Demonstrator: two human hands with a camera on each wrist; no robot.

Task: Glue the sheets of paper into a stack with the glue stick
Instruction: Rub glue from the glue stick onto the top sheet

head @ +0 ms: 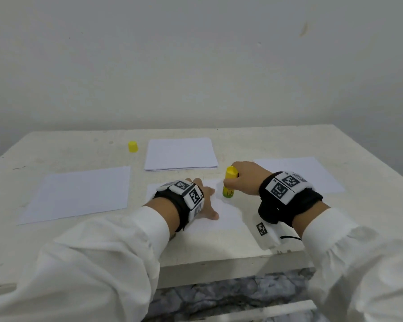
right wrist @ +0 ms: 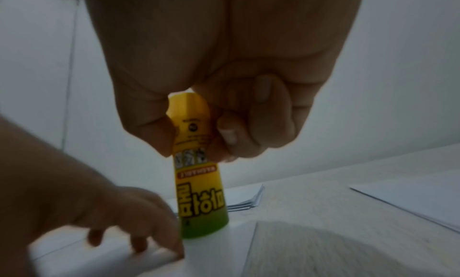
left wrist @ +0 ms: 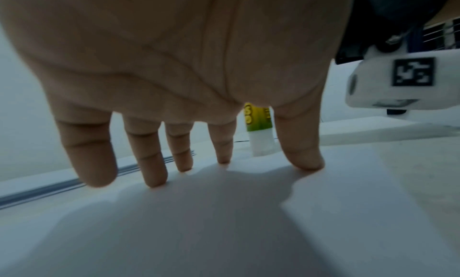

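My right hand [head: 241, 178] grips a yellow-green glue stick [head: 229, 182] upright, tip down on the far right corner of a white sheet [head: 226, 214] lying in front of me. In the right wrist view the fingers curl round the stick's [right wrist: 199, 175] upper half. My left hand [head: 205, 201] lies spread on the same sheet, its straight fingertips [left wrist: 154, 175] pressing the paper [left wrist: 224, 222] just left of the glue stick [left wrist: 259, 131]. The stick's yellow cap [head: 133, 146] stands apart at the back left.
A stack of white sheets [head: 180, 154] lies at the back centre. A single sheet [head: 79, 194] lies to the left and another [head: 300, 173] to the right. The table's [head: 56, 145] front edge runs just below my wrists; a wall stands behind it.
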